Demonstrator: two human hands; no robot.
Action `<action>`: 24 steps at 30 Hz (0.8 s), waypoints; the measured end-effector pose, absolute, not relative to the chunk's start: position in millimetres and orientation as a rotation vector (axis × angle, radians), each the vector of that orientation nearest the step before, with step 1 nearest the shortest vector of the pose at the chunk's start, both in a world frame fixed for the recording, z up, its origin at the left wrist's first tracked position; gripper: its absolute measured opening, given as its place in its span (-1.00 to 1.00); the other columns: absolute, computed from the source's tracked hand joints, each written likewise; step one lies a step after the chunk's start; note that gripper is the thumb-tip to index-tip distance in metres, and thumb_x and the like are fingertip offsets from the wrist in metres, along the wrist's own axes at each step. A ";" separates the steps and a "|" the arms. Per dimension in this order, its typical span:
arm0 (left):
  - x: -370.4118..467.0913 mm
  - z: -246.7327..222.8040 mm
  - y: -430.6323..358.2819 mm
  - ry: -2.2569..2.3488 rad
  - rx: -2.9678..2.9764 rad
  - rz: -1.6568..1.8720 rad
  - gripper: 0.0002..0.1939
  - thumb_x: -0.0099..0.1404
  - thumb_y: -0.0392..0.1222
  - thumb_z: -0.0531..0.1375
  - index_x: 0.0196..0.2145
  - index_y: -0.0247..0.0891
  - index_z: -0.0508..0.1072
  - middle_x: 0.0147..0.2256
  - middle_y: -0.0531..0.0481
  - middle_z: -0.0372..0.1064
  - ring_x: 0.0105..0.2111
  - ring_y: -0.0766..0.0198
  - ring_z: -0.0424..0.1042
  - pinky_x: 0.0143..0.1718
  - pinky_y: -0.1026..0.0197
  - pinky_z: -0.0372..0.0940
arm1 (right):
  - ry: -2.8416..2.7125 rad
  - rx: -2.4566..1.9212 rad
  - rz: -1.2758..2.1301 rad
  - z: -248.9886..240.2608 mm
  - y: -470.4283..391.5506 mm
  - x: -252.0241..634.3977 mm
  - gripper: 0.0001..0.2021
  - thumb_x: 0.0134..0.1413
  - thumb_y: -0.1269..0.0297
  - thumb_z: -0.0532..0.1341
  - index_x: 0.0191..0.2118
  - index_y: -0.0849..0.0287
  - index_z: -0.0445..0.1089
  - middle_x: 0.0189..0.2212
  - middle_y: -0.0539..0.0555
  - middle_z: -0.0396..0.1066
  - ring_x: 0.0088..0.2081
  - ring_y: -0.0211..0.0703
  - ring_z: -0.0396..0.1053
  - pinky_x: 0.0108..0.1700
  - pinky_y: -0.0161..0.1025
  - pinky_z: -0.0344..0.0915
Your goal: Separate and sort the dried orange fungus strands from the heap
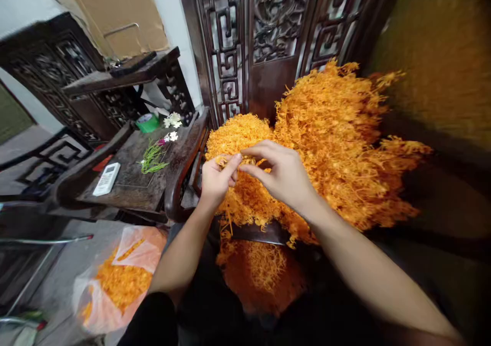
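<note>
My left hand (218,176) is closed, its thumb and fingers pinching a small yellow-orange frilly strand (247,160). From the other side, my right hand (286,174) curves in, with thumb and index finger closed around the same strand's end. Both hands are just above a large heap of orange curly, frilly strands (330,146) piled on a dark wooden seat. A smaller mound of similar strands (240,133) lies behind my left hand. Loose orange strands (268,264) also hang below the seat's front edge.
Left of me, a dark carved chair (126,192) holds a green tape roll (148,123), a white remote control (107,179), green stems (153,157) and white flowers (172,121). An orange-filled plastic bag (123,279) sits on the floor. Carved wooden panels (274,74) rise behind the heap.
</note>
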State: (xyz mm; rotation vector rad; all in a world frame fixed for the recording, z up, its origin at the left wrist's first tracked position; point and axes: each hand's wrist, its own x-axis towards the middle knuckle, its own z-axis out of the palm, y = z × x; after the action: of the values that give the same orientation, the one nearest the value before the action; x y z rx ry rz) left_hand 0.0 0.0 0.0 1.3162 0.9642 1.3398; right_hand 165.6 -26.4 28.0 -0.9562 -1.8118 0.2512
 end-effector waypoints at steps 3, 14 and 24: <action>1.5 -2.2 -1.4 0.918 1.297 1.454 -0.58 0.22 0.10 0.40 -0.54 -0.29 0.45 -0.65 0.13 0.29 -0.72 0.49 0.15 -0.66 0.34 0.07 | -1.807 -0.950 0.286 32.6 -30.7 165.6 -0.91 0.28 0.37 0.29 -0.21 0.18 0.58 -0.30 0.07 0.58 -0.27 -0.19 0.50 -0.17 -0.22 0.39; 29.4 -3.1 -4.2 0.885 0.957 1.521 -0.66 0.03 -0.03 0.48 -0.56 -0.30 0.46 -0.69 0.15 0.22 -0.69 0.49 0.09 -0.66 0.33 -0.10 | -1.825 -1.264 0.091 36.0 -52.0 152.5 -0.86 0.19 0.49 0.24 -0.30 0.25 0.57 -0.37 0.12 0.55 -0.34 -0.14 0.45 -0.24 -0.18 0.32; 19.1 -16.4 13.6 1.074 0.837 1.653 -0.60 0.14 -0.04 0.40 -0.61 -0.28 0.33 -0.66 0.17 0.14 -0.62 0.47 0.04 -0.53 0.29 -0.08 | -1.686 -1.155 0.073 60.2 -92.5 155.4 -0.93 0.23 0.38 0.28 -0.26 0.14 0.53 -0.38 0.07 0.51 -0.37 -0.16 0.48 -0.26 -0.16 0.40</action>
State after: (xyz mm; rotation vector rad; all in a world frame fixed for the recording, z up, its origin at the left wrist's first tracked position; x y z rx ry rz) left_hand 19.1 13.6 -16.4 0.8372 1.0741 1.6534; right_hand 155.4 -92.5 60.2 -1.1553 -1.6860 0.0726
